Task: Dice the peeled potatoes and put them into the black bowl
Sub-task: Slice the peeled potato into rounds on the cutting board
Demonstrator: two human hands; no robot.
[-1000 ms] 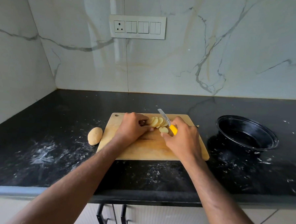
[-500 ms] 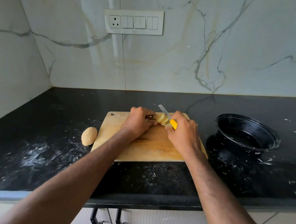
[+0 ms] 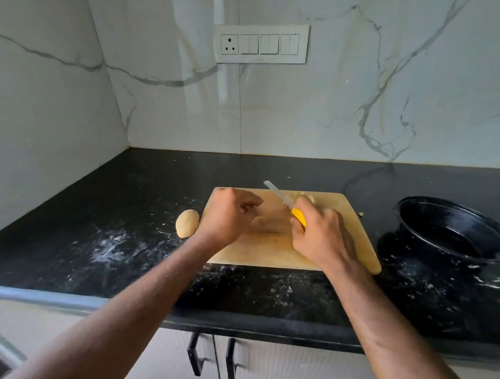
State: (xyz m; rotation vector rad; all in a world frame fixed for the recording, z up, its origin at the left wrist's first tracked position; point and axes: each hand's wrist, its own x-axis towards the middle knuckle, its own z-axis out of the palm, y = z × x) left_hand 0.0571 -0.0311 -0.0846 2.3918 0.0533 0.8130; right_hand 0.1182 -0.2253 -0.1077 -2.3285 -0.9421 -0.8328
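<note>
A wooden cutting board point(image 3: 268, 252) lies on the black counter. My right hand point(image 3: 320, 236) grips a yellow-handled knife point(image 3: 298, 216), whose blade points up and left over the board. Just beyond that hand's knuckles a few pale potato slices point(image 3: 308, 197) show at the board's far edge, mostly hidden. My left hand point(image 3: 227, 214) hovers over the board's left part with fingers loosely curled and nothing in them. One whole peeled potato point(image 3: 187, 223) lies on the counter just left of the board. The black bowl point(image 3: 416, 205) sits tilted to the right of the board.
White smears and scraps streak the black counter point(image 3: 109, 248) in front and to the left. A small potato bit point(image 3: 360, 214) lies between board and bowl. Marble walls close the back and left; a switch panel point(image 3: 260, 43) hangs on the back wall. Cabinet handles point(image 3: 193, 357) sit below.
My left hand has let go of the slices and drawn back to the left. The slices now sit at the board's far edge behind my right hand, which still holds the knife.
</note>
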